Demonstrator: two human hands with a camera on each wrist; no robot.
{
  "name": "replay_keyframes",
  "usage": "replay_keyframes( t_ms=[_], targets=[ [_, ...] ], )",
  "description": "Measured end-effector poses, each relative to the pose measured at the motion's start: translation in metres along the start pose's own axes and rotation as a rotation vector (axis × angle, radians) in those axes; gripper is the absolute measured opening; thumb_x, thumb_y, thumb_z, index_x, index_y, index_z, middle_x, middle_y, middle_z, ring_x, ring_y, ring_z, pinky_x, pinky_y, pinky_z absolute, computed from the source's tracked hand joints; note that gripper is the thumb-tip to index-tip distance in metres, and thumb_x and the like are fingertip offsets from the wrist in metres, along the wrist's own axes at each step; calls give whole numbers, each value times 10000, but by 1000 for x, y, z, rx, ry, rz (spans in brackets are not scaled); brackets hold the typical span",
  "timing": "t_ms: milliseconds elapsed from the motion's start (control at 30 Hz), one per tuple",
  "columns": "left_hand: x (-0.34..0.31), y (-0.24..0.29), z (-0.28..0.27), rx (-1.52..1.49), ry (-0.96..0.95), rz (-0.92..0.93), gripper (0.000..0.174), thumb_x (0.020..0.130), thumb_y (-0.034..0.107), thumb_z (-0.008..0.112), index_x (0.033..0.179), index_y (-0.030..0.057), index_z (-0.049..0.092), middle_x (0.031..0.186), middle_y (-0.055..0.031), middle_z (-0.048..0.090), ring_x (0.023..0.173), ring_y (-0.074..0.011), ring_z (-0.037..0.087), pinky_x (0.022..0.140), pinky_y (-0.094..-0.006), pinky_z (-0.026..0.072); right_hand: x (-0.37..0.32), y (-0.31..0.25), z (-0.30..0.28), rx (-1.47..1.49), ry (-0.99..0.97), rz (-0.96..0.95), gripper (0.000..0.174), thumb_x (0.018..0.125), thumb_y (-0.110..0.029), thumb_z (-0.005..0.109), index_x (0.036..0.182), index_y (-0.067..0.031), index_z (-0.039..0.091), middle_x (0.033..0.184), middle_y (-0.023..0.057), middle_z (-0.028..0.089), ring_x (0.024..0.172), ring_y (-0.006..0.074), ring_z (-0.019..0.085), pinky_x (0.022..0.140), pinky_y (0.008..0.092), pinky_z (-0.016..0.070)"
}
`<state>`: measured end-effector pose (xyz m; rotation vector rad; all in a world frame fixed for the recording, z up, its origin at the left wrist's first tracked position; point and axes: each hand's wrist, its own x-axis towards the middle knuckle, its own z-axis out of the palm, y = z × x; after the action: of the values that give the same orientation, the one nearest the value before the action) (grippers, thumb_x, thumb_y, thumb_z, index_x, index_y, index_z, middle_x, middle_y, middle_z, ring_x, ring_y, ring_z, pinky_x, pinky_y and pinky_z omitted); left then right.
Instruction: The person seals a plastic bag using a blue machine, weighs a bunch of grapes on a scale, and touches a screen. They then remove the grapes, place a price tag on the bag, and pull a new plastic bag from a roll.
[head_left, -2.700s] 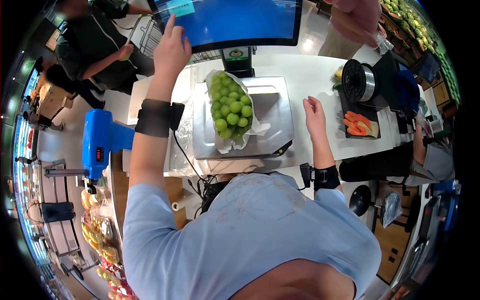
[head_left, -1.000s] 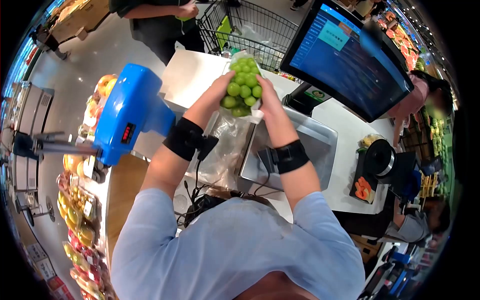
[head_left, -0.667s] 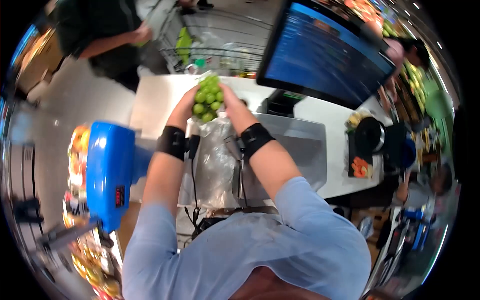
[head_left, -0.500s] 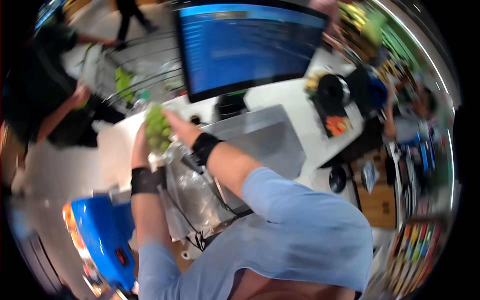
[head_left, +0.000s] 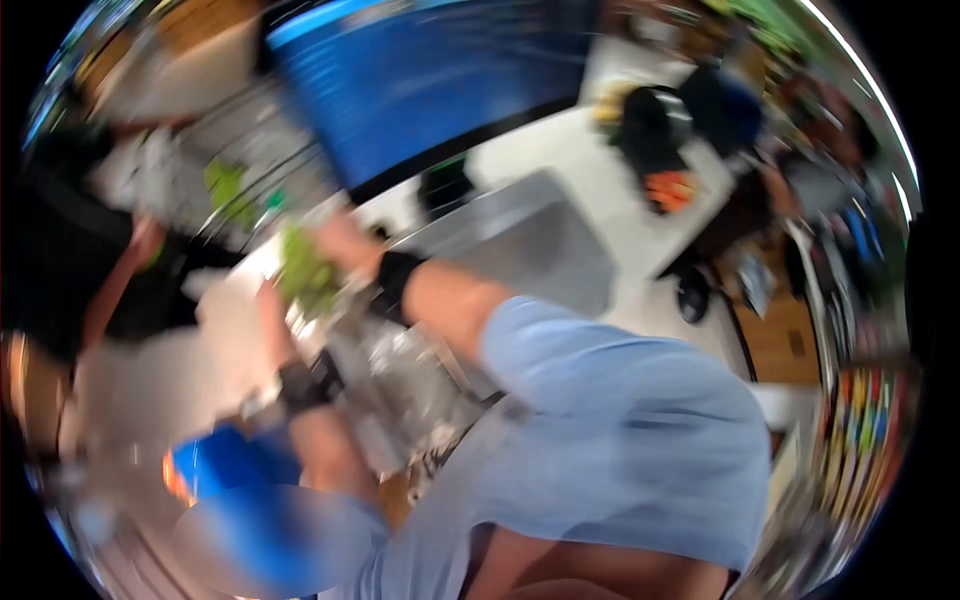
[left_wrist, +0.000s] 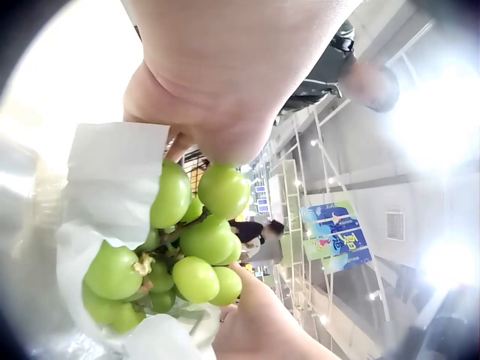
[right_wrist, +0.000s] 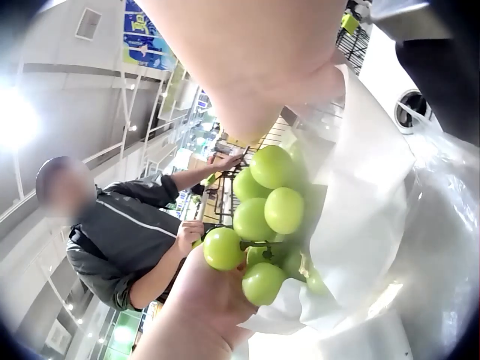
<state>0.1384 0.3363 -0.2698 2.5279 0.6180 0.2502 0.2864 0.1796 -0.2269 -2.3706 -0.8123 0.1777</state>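
A bunch of green grapes (head_left: 308,272), partly wrapped in white paper (left_wrist: 112,187), is held up between both hands over the counter's left part. The left hand (head_left: 274,315) grips one side of the bunch and the right hand (head_left: 345,240) the opposite side. In the left wrist view the grapes (left_wrist: 199,247) show close up below the left hand (left_wrist: 210,82). Seen from the right wrist, the grapes (right_wrist: 262,217) lie between both hands, with the paper (right_wrist: 360,195) beside them; the fingertips are mostly hidden behind the fruit. The head view is blurred.
A metal weighing scale (head_left: 540,235) stands on the white counter, with a large screen (head_left: 420,90) behind it. Clear plastic bags (head_left: 400,385) lie left of the scale. A blue device (head_left: 235,465) is at lower left. Another person (right_wrist: 142,232) stands by a wire cart (head_left: 255,170).
The left hand has left the screen. Both hands have taken the grapes off the scale and moved them left. The head view has turned and blurred.
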Motion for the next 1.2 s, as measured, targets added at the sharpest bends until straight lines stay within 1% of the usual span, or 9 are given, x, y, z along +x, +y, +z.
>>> replay_keyframes(
  t_ms=[133,267,433,667,733,800,867,1000,1200],
  targets=[
    [-12,34,-6,-427,563,-491,410,945,329,450,1065,-21,626,1027,-186,645,981,-313,593,866,-379,440,3,16,22,507,-243,375,987,797,-638,519,1298,187,311,1305,338,432,1239,407,427,1028,374,359],
    [-22,44,-11,-1045,298,-895,627,922,524,405,1170,-32,556,1072,-148,622,970,-287,581,827,-358,435,-15,-1,3,726,-268,616,1172,683,-675,633,1383,149,179,1355,313,391,1235,386,447,996,371,402],
    [-19,16,6,-1466,-59,-731,778,877,670,343,1329,46,447,1249,-123,533,1119,-278,496,909,-428,386,-20,-11,-16,875,-328,698,1148,729,-583,678,1416,97,57,1444,300,220,1335,392,287,1041,464,326],
    [-30,42,-13,-1288,-107,-725,730,867,683,365,1354,144,433,1307,-119,511,1195,-303,480,961,-538,384,-23,-22,-4,740,-243,526,1003,748,-546,672,1301,182,260,1230,282,501,1079,304,570,848,429,499],
    [-65,38,-8,-1324,-18,-327,650,915,552,426,1431,173,311,1386,-116,430,1235,-305,455,975,-484,399,-29,-18,-11,843,-335,324,666,790,-432,669,1101,142,534,958,209,646,877,201,643,778,407,526],
    [-71,51,-16,-1302,-63,-256,663,914,516,458,1461,205,249,1419,-106,390,1254,-300,439,977,-473,397,-40,-21,-26,703,-295,192,783,765,-433,672,1263,119,427,1099,272,597,1015,285,604,889,394,477],
    [-57,38,-10,-1333,-176,-347,707,911,560,428,1462,161,237,1441,-102,363,1267,-302,421,1021,-491,344,-28,-18,5,507,-87,442,979,731,-459,638,1412,76,180,1376,329,350,1256,439,403,1041,443,357],
    [-26,25,-2,-1287,-171,-724,694,908,621,353,1398,130,353,1365,-125,445,1236,-318,433,1002,-550,299,-39,-25,-37,638,-153,666,671,870,-438,525,1361,-26,324,1332,248,419,1191,417,469,976,494,401],
    [-18,9,8,-1166,-197,-730,539,878,381,556,1318,98,424,1184,-124,558,1025,-298,574,803,-480,488,13,22,43,-148,-378,161,298,836,-234,543,1018,-41,679,1004,149,668,933,326,646,755,420,535]
  ],
)
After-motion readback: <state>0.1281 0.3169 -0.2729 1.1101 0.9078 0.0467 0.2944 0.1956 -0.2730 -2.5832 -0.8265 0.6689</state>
